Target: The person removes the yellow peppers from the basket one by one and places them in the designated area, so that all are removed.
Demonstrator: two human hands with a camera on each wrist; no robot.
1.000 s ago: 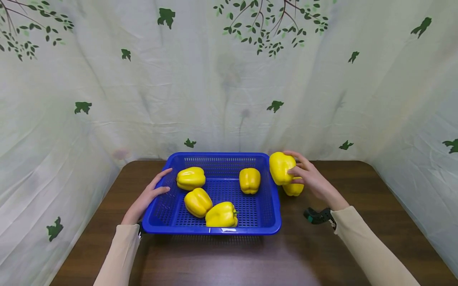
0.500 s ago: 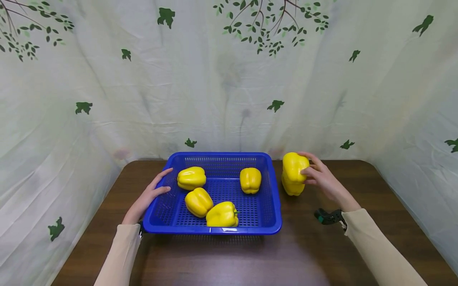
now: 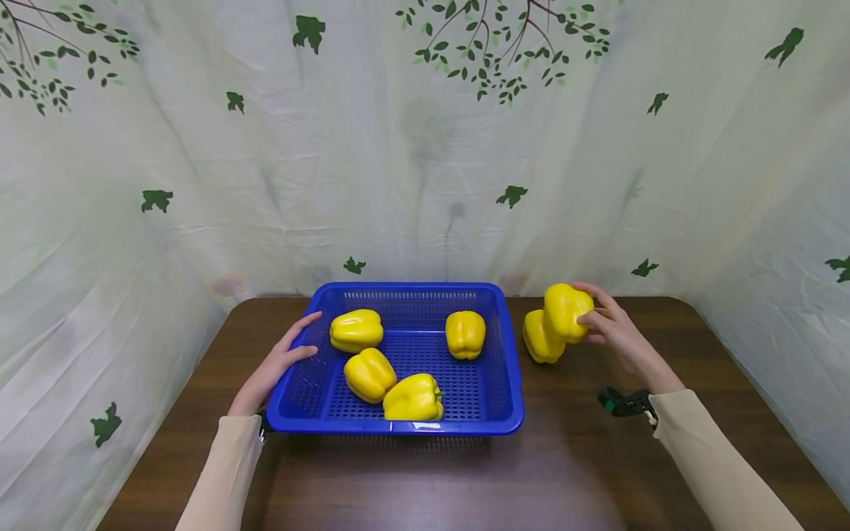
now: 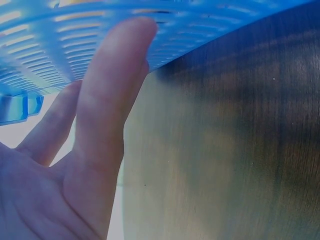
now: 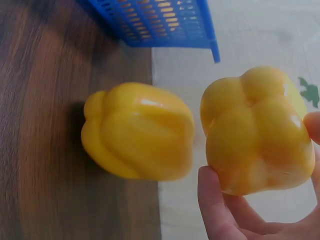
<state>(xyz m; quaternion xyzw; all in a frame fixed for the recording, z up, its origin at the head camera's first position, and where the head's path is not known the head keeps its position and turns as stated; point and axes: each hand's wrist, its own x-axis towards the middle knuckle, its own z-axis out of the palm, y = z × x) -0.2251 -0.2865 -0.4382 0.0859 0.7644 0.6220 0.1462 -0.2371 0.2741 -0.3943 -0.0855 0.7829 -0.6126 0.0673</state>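
My right hand (image 3: 620,328) holds a yellow bell pepper (image 3: 567,313) between thumb and fingers, to the right of the blue basket (image 3: 494,426). In the right wrist view, the lobed end of the held pepper (image 5: 257,135) faces the camera. A second yellow pepper (image 3: 541,343) rests on the table, partly covered by the held one in the head view; the right wrist view shows it (image 5: 140,132) lying on its side. My left hand (image 3: 272,372) rests against the basket's left side, fingers nearly straight. Its thumb (image 4: 112,90) lies before the slotted wall in the left wrist view.
Inside the basket lie several yellow peppers, among them one at the back left (image 3: 356,330), one at the right (image 3: 465,335) and one at the front (image 3: 413,398). Brown wooden table (image 3: 398,487) extends around the basket. A leaf-patterned curtain (image 3: 398,169) hangs behind.
My right hand has carried the held pepper rightward, away from the basket's right rim and past the pepper on the table. The left hand and basket stay where they were.
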